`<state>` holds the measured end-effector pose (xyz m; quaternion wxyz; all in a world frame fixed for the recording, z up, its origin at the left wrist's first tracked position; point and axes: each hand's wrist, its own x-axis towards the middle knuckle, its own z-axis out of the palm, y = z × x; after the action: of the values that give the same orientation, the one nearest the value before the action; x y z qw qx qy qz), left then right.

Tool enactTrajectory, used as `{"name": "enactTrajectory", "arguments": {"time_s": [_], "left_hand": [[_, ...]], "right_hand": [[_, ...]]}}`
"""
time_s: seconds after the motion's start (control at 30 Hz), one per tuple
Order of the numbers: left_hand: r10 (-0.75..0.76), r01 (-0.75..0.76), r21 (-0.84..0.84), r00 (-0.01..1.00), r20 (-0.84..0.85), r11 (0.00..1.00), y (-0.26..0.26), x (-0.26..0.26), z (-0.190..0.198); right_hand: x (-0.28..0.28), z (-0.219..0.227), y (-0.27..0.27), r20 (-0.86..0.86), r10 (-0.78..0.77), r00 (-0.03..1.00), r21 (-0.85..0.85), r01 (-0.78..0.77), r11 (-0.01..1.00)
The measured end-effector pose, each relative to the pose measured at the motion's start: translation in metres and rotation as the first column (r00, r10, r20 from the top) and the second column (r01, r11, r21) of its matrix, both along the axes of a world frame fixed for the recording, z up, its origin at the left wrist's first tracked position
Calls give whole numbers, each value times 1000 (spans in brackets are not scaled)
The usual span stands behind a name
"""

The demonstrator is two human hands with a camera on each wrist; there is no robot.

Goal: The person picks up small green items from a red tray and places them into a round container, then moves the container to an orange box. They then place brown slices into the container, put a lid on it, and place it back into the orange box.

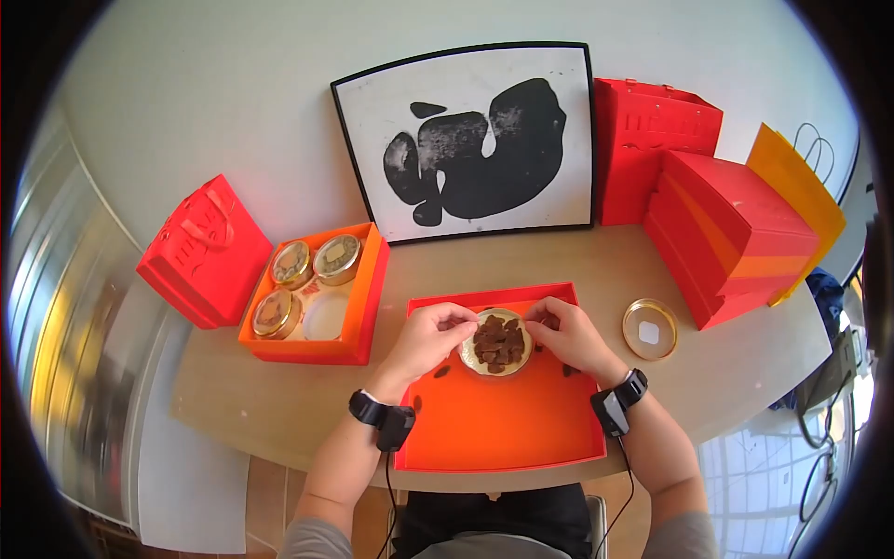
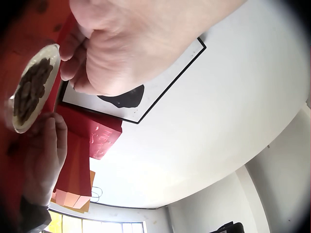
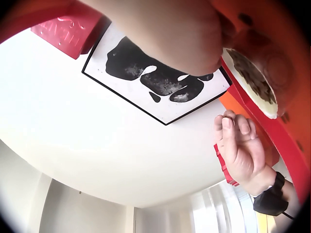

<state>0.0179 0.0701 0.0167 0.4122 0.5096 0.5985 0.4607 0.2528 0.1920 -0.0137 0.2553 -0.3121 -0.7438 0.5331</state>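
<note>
A round clear jar point(image 1: 497, 366) stands in the back part of a red-and-orange box lid point(image 1: 503, 429). Inside it, dark brown flat pieces point(image 1: 499, 343) lie in a pale liner point(image 1: 468, 355) whose edge rises above the jar's rim, as the left wrist view point(image 2: 55, 56) shows. At the jar's left rim my left hand point(image 1: 430, 343) pinches the liner's edge between thumb and forefinger. On the opposite side my right hand point(image 1: 570, 337) does likewise, its fingers curled. Each wrist view shows the opposite hand, left point(image 3: 243, 150) and right point(image 2: 46, 158), beside the jar.
At left, an orange box point(image 1: 374, 307) holds three lidded jars point(image 1: 291, 265) and a bare round slot point(image 1: 324, 319). A gold-rimmed lid point(image 1: 650, 328) lies at right. Red bags point(image 1: 205, 252), red boxes point(image 1: 736, 224) and a framed print point(image 1: 466, 140) stand along the back.
</note>
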Motion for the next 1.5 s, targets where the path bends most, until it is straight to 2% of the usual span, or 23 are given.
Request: {"name": "enactTrajectory", "arguments": {"time_s": [0.03,0.17,0.27,0.37,0.4,0.47,0.57,0.6,0.67,0.7,0.73,0.77,0.8,0.87,1.0,1.03,1.07,1.1,1.17,1.2,1.27,1.4,1.5], "left_hand": [[-13,14,3,998,-58,1000,0,0,-6],[-83,83,-8,995,-50,997,-6,2,-11],[-88,87,24,996,22,996,-11,-1,-11],[-85,82,29,992,96,996,-12,-5,-19],[-79,77,25,987,142,997,-12,-6,-23],[-81,77,27,977,196,997,-10,-10,-26],[158,-175,10,907,390,985,-9,-8,-26],[146,-164,12,905,400,986,-6,-8,-30],[306,-341,108,919,248,934,-1,-16,-44],[323,-352,137,926,193,926,1,-17,-49],[317,-347,138,927,201,927,0,-17,-52],[331,-337,162,942,60,928,-2,-17,-54],[344,-325,185,935,-83,927,-3,-17,-53],[329,-315,154,941,-75,937,-4,-16,-49],[280,-268,168,958,-56,949,-2,-16,-53],[279,-268,163,959,-50,950,-3,-15,-52],[243,-243,90,970,9,966,-5,-15,-46],[209,-211,18,975,69,977,-7,-14,-42],[196,-196,-5,975,101,981,-8,-12,-38],[187,-185,-24,973,132,982,-8,-11,-37],[188,-187,-17,976,109,982,-7,-11,-39],[192,-190,-33,980,55,981,-6,-12,-41],[202,-200,-46,978,42,979,-7,-10,-38]], "right_hand": [[1,1,-2,4,1,1000,53,-1,999],[2,-2,-1,59,-32,998,168,21,986],[1,-2,-3,26,-15,1000,238,9,971],[1,4,-5,107,-9,994,256,-19,966],[2,10,-7,119,-7,993,256,-24,966],[2,22,-12,182,35,983,103,-55,993],[4,25,-14,119,132,984,17,-135,991],[4,20,-12,130,120,984,20,-124,992],[5,3,-6,18,117,993,176,-118,977],[8,7,-6,27,108,994,178,-112,978],[10,15,-8,99,51,994,274,-76,959],[12,22,-8,165,-12,986,371,-51,927],[17,25,-8,173,-14,985,378,-53,924],[31,28,-8,420,-82,904,656,-240,716],[47,38,-18,571,-113,813,657,-370,657],[48,36,-19,635,-149,758,641,-409,650],[48,34,-20,692,-186,698,622,-444,645],[48,31,-19,694,-186,695,618,-442,650],[46,25,-16,728,-234,644,629,-493,602],[46,25,-16,727,-237,644,629,-487,606],[46,24,-17,649,-212,731,679,-431,594],[45,24,-10,628,-196,753,678,-405,614],[42,27,-8,608,-176,774,629,-334,702]]}}
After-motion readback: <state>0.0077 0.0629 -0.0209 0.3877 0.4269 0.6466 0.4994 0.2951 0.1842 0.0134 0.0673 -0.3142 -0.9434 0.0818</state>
